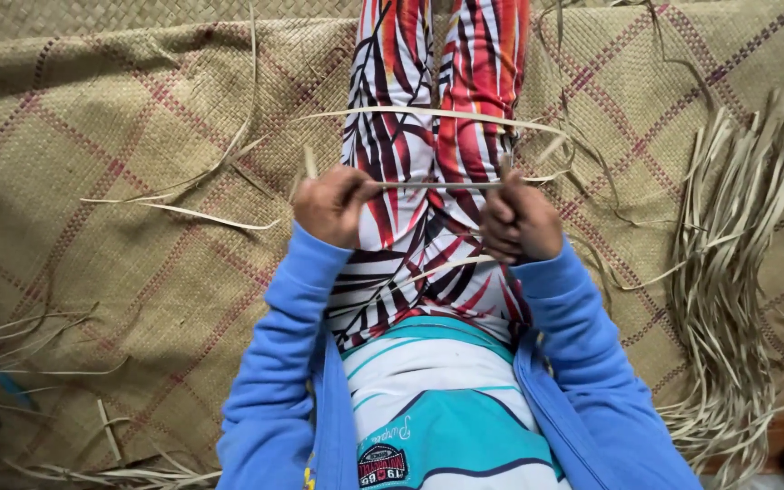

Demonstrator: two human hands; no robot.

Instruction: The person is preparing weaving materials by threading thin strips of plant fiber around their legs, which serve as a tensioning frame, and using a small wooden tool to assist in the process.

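Leaf strip (433,185) stretches taut between left hand (330,205) and right hand (519,222), each grip pinching one end.

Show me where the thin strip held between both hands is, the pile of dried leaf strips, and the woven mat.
thin strip (433,185), head view, its middle between the hands.
pile of dried leaf strips (728,272), head view, middle of the bundle.
woven mat (120,136), head view, bare checked part.
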